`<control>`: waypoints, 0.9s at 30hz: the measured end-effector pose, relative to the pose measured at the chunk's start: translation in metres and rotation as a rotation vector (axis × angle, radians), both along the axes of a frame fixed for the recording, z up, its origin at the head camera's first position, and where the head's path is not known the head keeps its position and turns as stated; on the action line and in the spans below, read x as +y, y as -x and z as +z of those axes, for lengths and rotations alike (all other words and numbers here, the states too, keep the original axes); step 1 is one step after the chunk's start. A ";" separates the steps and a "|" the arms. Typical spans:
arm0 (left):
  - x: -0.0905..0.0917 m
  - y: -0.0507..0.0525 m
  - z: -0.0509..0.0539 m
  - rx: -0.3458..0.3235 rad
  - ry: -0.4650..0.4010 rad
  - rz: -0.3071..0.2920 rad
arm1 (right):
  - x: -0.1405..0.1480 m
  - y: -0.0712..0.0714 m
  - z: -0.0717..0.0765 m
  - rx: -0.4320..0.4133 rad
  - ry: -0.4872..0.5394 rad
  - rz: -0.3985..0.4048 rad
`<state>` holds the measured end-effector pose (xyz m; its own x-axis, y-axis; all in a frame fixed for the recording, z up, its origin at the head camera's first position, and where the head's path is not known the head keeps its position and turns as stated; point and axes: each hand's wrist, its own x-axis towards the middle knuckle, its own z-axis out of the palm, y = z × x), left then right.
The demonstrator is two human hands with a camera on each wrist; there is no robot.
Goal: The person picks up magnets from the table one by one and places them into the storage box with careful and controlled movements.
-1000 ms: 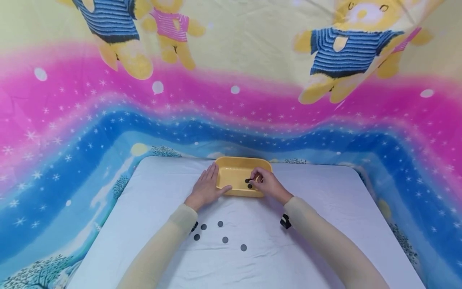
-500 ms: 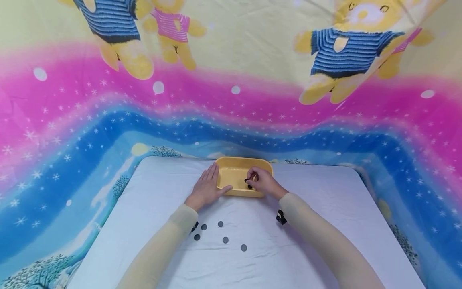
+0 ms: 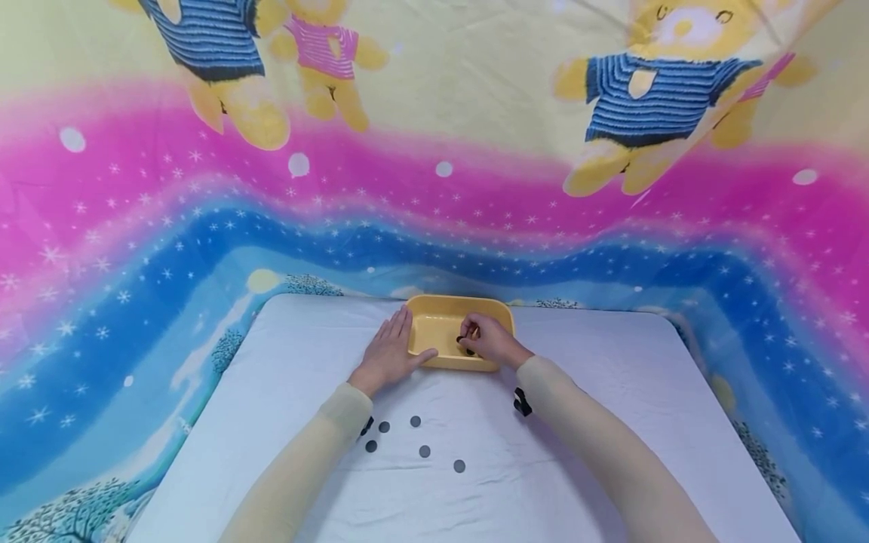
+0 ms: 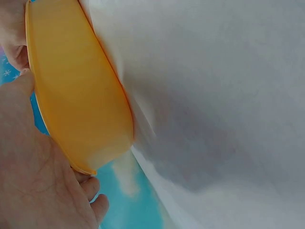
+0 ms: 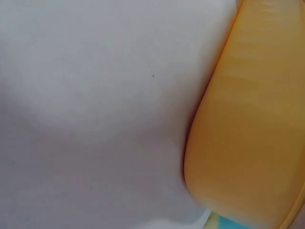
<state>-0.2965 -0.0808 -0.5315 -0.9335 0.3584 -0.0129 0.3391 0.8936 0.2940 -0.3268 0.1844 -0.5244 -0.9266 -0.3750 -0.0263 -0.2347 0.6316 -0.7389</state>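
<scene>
A yellow rectangular container (image 3: 434,363) stands at the table's far edge. My left hand (image 3: 388,353) lies against its left end with straight fingers, the thumb on the near rim. In the left wrist view, the left hand (image 4: 35,176) rests along the rim of the yellow container (image 4: 81,90). My right hand (image 3: 494,341) reaches inside the container's right part, thumb and forefinger pinching a small black disc (image 3: 460,340). Another black disc (image 3: 470,352) lies just under those fingers, mostly hidden. The right wrist view shows only the container's outer wall (image 5: 248,124), not the fingers.
Several dark round discs (image 3: 425,452) lie scattered on the white table cover (image 3: 584,339), nearer to me, between the forearms. A printed cloth (image 3: 434,211) with bears and snowflakes hangs behind and around the table. A black device (image 3: 522,402) sits under the right wrist.
My right hand has shifted slightly left inside the container, the pinched disc moving along with it. The left hand, the container and the discs on the table stay in place.
</scene>
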 end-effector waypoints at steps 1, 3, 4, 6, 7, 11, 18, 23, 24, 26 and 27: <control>0.000 0.000 0.000 0.000 0.007 0.001 | 0.000 0.001 -0.001 -0.002 0.000 -0.001; 0.001 0.000 0.000 -0.002 0.009 0.001 | -0.001 0.003 -0.002 -0.007 -0.005 -0.003; 0.001 0.000 0.000 -0.001 0.006 0.002 | -0.001 0.004 -0.003 -0.010 -0.007 -0.005; 0.001 -0.001 0.001 -0.004 0.002 0.002 | -0.003 0.004 -0.004 -0.020 -0.011 -0.012; 0.001 -0.002 0.002 -0.005 -0.002 0.001 | -0.003 0.004 -0.004 -0.026 -0.014 -0.014; 0.000 -0.004 0.002 -0.013 -0.007 -0.001 | -0.006 0.002 -0.004 -0.043 -0.014 -0.012; 0.000 -0.003 0.001 -0.015 -0.001 0.002 | -0.006 0.003 -0.006 -0.070 -0.002 -0.005; 0.000 -0.002 0.001 -0.009 -0.010 0.005 | -0.005 0.008 -0.009 -0.087 -0.019 0.000; 0.001 -0.001 0.001 -0.007 -0.014 0.005 | -0.004 0.009 -0.009 -0.090 -0.024 0.002; 0.001 -0.002 0.002 -0.004 -0.024 0.003 | -0.004 0.010 -0.010 -0.099 -0.038 0.009; 0.001 -0.002 0.002 -0.005 -0.024 0.003 | -0.004 0.011 -0.010 -0.103 -0.043 0.012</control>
